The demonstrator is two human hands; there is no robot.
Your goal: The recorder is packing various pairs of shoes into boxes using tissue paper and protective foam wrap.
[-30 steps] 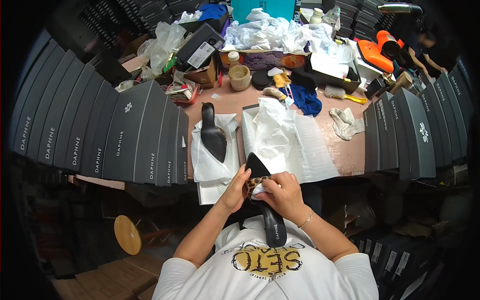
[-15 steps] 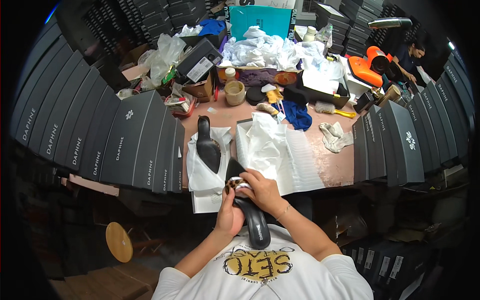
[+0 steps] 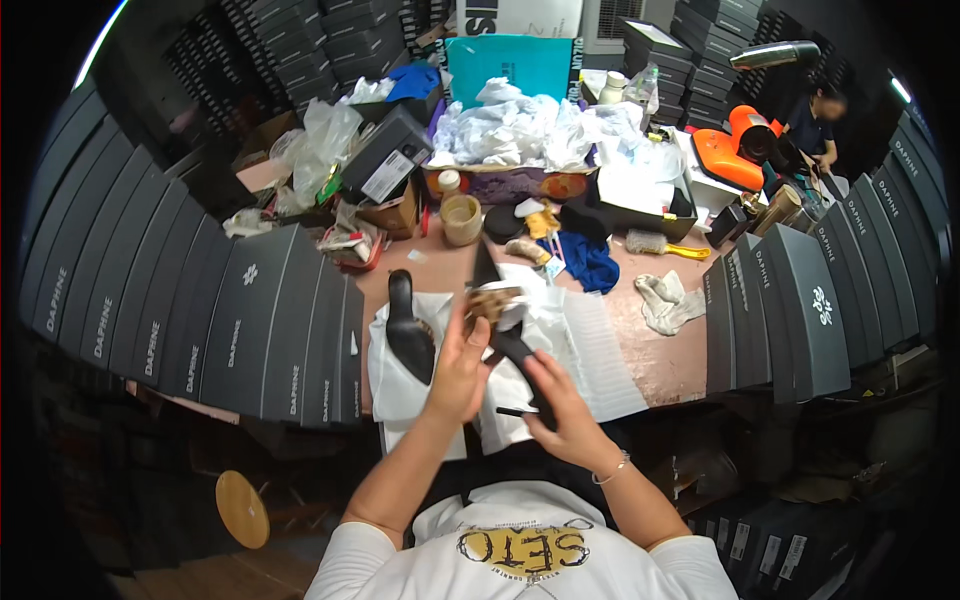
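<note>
A black pointed-toe heeled mule with a leopard-print upper hangs above the work table, toe pointing away from me. White paper shows in its opening. My left hand is closed round the shoe's front part. My right hand grips its heel end, where the short black heel sticks out to the left. Just left of my hands, a second black shoe lies on white tissue paper. Under the held shoe are more white paper and a translucent wrapping sheet.
Stacks of dark shoe boxes stand at left and right. Behind are a jar with a brush top, a blue cloth, a yellow-handled brush, a white glove and an orange device. A co-worker is far right.
Both hands have moved forward, away from my body, with the shoe. My right hand has shifted from the leopard upper to the heel end. The view has tilted up slightly.
</note>
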